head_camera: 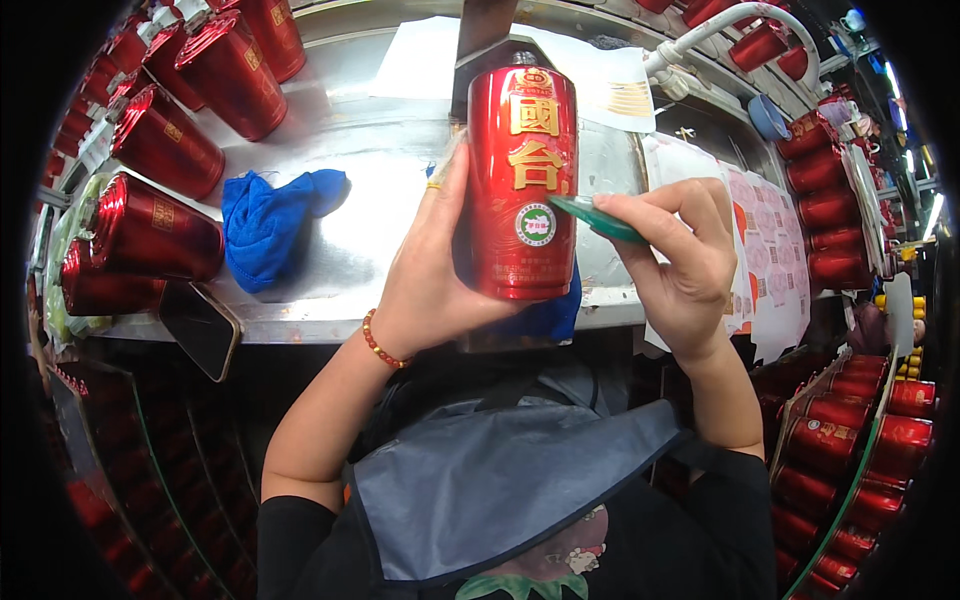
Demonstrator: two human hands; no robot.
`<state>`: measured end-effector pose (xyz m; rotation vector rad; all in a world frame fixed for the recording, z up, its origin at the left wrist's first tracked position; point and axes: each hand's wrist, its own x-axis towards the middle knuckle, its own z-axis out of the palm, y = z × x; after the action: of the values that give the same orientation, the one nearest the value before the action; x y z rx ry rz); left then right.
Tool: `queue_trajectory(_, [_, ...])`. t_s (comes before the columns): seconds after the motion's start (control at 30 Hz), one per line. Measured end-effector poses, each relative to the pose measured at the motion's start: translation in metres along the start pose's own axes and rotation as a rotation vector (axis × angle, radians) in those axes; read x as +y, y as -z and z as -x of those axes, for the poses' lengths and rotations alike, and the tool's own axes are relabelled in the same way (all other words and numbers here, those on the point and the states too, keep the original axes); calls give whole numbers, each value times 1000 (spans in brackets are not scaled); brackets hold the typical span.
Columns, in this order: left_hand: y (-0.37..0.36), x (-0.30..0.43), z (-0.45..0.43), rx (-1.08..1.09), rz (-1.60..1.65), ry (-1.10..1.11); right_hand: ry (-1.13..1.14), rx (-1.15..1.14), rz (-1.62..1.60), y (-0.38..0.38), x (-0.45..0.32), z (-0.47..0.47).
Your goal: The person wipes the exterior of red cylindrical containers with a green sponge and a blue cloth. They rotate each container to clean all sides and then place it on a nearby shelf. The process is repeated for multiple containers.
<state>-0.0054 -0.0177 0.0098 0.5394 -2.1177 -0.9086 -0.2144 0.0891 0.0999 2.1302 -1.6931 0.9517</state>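
Observation:
A glossy red bottle (pixel 522 180) with raised gold characters lies or leans in front of me, its neck away from me. My left hand (pixel 435 255) holds it by the left side and base; some fingers are hidden behind it. A round white and green sticker (pixel 535 223) is on its lower front. My right hand (pixel 675 247) pinches a green, blade-like tool (pixel 600 219), whose tip is at the bottle just above the sticker. Blue cloth (pixel 574 311) shows beneath the bottle's base.
A crumpled blue cloth (pixel 270 225) rests on the metal worktop (pixel 352 165). Several red bottles (pixel 169 142) stand at the left, near a dark phone-like slab (pixel 199 330). Sticker sheets (pixel 772 255) lie at the right, by a curved white pipe (pixel 720 22) and racks of red bottles (pixel 825 442).

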Motion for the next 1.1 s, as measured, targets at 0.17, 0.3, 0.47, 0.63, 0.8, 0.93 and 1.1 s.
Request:
queue_trajectory(0.17, [1,1,-2,5,-23,-35,88,-26,-24,2,-5,-2])
queue_trajectory(0.3, [0,-1,0,-5,-13,-13,135,-59,-82,3,-9,-3])
queue_trajectory(0.47, [0,-1,-1,7,-11,-39,138,-92,-27,6,-9,-1])
queue_trajectory(0.63, [-1,-4,-1,2,28,29,169,-287,-420,6,-36,22])
queue_trajectory(0.8, [-2,-4,2,-9,81,100,-2,-109,-202,3,-4,16])
queue_trajectory(0.93, [-4,-7,2,4,122,75,14,-255,-452,7,-23,32])
queue_trajectory(1.1, [-3,-7,2,6,105,74,-206,-25,-361,-4,-4,32])
